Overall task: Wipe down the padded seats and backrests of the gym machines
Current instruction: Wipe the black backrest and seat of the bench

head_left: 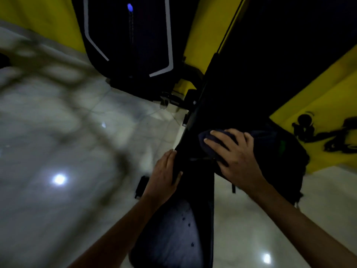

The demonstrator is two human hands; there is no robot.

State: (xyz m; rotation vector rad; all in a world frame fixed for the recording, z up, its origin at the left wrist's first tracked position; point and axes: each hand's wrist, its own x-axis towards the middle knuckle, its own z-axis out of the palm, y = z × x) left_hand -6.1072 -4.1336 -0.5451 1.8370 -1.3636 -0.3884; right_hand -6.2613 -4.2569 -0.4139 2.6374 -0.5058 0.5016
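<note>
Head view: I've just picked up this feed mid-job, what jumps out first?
At centre right, the right hand presses a dark cloth onto a black pad, while the left hand grips the pad's left edge. Behind, yellow walls and another black machine with white trim stand over a glossy pale floor.
</note>
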